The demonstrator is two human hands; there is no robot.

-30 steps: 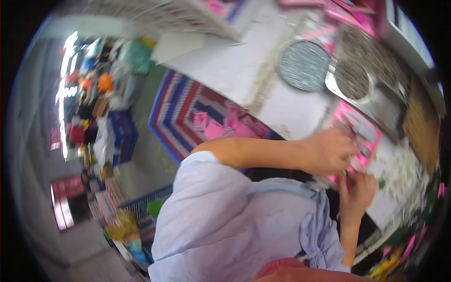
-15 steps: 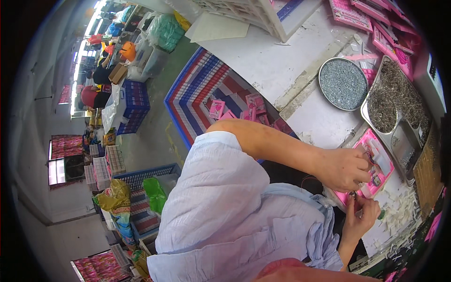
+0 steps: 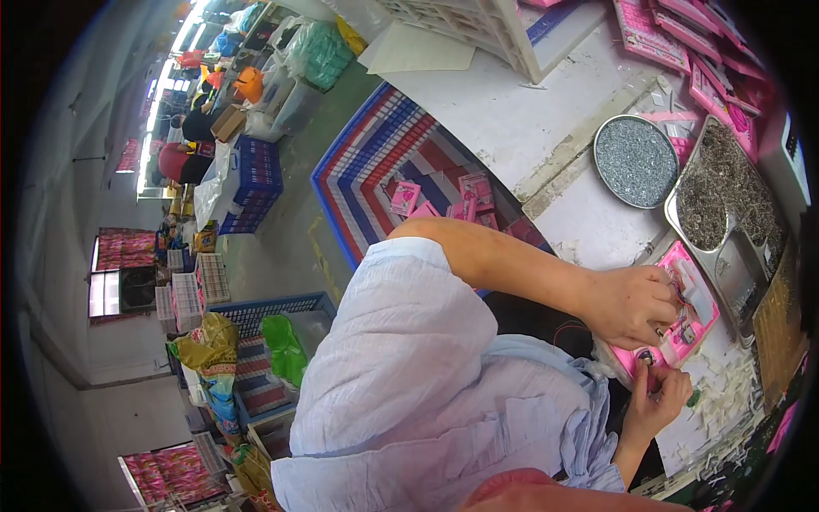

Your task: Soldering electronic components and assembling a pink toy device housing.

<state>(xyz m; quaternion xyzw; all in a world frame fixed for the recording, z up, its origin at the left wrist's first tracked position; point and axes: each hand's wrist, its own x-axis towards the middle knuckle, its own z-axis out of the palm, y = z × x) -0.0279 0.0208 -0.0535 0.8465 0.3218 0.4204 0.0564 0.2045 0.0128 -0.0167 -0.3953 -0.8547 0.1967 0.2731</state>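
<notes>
An open pink plastic case [image 3: 707, 317] lies at the right, with thin wires, a white piece and small metallic parts inside. Over its left part bends my left hand [image 3: 633, 307], fingertips pinched together; what they grip is too small to name. Just below, my right hand [image 3: 655, 403] is closed at the lower edge of the case, thumb and fingers round something I cannot make out. A small metallic part [image 3: 645, 357] shows by the right thumb tip. Between the two hands only a narrow gap remains.
Beyond the case stand a round dish [image 3: 636, 162] of small silvery parts and a metal tray [image 3: 705, 209] of screws. White plastic bits [image 3: 725, 384] lie scattered nearby. Pink cases [image 3: 653, 38] are heaped at the far right. A striped crate [image 3: 375, 162] holds pink boxes; people work far left.
The whole view has shifted a little. My left fingertips have drawn slightly away from my right ones, uncovering the metallic part. The case stays in place between both hands.
</notes>
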